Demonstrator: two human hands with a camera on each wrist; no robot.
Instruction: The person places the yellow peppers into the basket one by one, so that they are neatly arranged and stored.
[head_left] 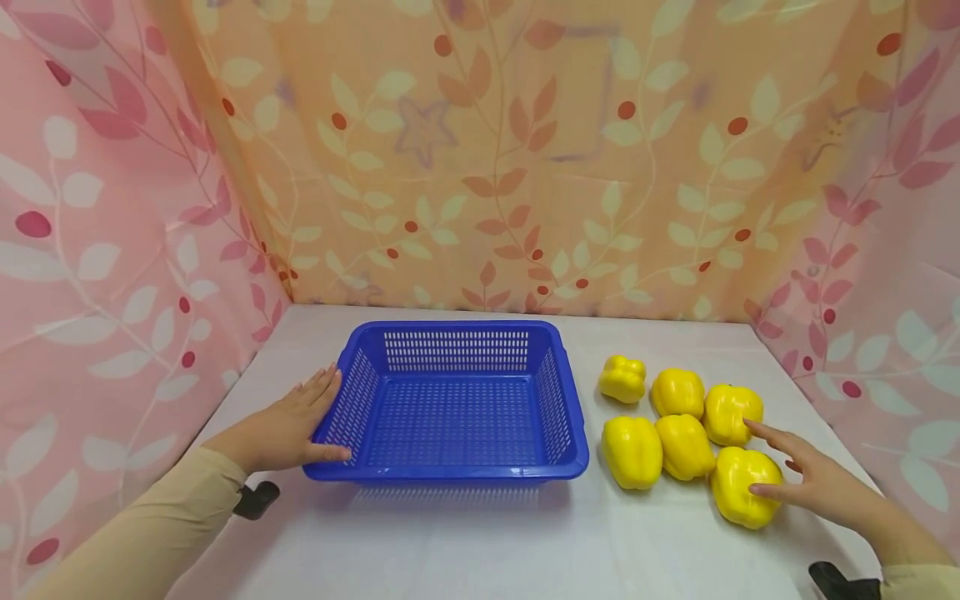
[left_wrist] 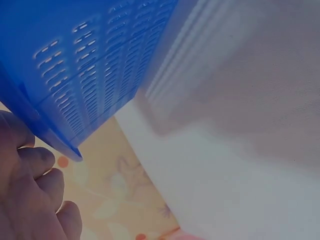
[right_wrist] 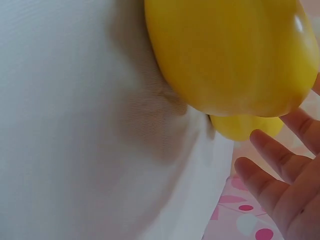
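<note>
My left hand (head_left: pixel 296 421) rests on the left rim of a blue plastic basket (head_left: pixel 450 473), its fingers extended and its thumb over the front left corner. In the left wrist view the basket's slotted wall (left_wrist: pixel 85 65) rises beside the knuckles. My right hand (head_left: pixel 817 475) is spread over the near right yellow bell pepper (head_left: pixel 744 492), fingers apart and not closed round it. Whether the thumb touches that pepper I cannot tell. The right wrist view shows a yellow pepper (right_wrist: pixel 230 55) up close, the fingers beside it. No pepper lies in the basket.
Several more yellow peppers, among them a front left one (head_left: pixel 632 452) and a small back one (head_left: pixel 622 379), lie grouped right of the basket on a white-covered table (head_left: pixel 480 542). Patterned cloth (head_left: pixel 480 167) hangs behind and at both sides.
</note>
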